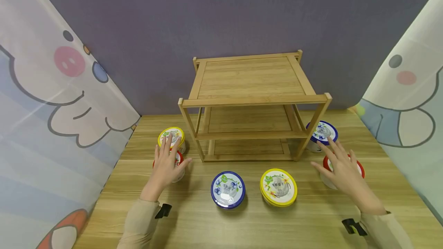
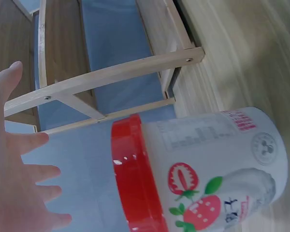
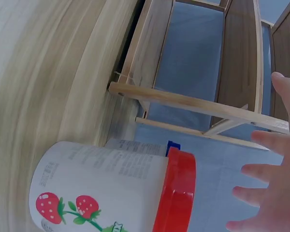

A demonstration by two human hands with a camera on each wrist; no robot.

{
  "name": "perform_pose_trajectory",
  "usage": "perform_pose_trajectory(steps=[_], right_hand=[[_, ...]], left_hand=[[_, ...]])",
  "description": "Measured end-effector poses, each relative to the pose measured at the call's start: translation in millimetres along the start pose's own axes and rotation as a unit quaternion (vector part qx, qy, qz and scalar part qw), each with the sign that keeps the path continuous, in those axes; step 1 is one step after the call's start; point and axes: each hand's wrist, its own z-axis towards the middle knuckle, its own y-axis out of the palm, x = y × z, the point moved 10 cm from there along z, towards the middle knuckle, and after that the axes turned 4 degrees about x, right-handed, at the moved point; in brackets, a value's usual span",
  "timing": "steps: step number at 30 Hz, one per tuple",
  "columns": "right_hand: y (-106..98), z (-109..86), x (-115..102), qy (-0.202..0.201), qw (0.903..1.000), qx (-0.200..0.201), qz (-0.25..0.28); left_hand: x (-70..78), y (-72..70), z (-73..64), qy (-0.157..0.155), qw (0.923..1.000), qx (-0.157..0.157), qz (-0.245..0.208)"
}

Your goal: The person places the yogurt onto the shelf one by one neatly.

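My left hand (image 1: 167,167) is spread with straight fingers above a red-lidded tub (image 1: 178,159). In the left wrist view that white tub (image 2: 208,169) has strawberries printed on it, and a gap shows between its lid and my fingers. A yellow-lidded tub (image 1: 172,136) stands just behind it. On the other side my right hand (image 1: 342,170) is spread over a second red-lidded strawberry tub (image 3: 101,188), fingers apart from the lid. Behind that one is a blue-lidded tub (image 1: 322,133). Neither hand holds anything.
A wooden shelf rack (image 1: 249,101) with three levels stands at the back centre. In front of it sit another blue-lidded tub (image 1: 228,190) and another yellow-lidded tub (image 1: 278,187). Printed curtains (image 1: 31,99) hang at both sides of the wooden table (image 1: 256,229).
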Motion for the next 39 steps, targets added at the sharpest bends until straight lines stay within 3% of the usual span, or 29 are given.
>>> perform_pose_trajectory(steps=[9,19,26,33,39], right_hand=[[-4,-2.0,-14,-0.023,0.9989,0.028,0.029],[-4,-5.0,-23,-0.039,0.9969,0.048,0.049],[-2,-9.5,-30,-0.054,0.9947,0.063,0.061],[2,-13.6,-37,-0.064,0.9922,0.067,0.083],[11,-18.5,-42,-0.046,0.9932,0.039,0.100]], left_hand=[[8.9,-8.5,10.2,0.011,0.9974,0.020,-0.068],[13.8,-16.5,27.9,-0.009,0.9844,0.046,-0.170],[15.8,-15.1,37.7,-0.042,0.9705,0.040,-0.234],[17.8,-15.7,45.3,-0.043,0.9513,0.083,-0.294],[26.0,-19.5,49.2,-0.054,0.9309,0.103,-0.346]])
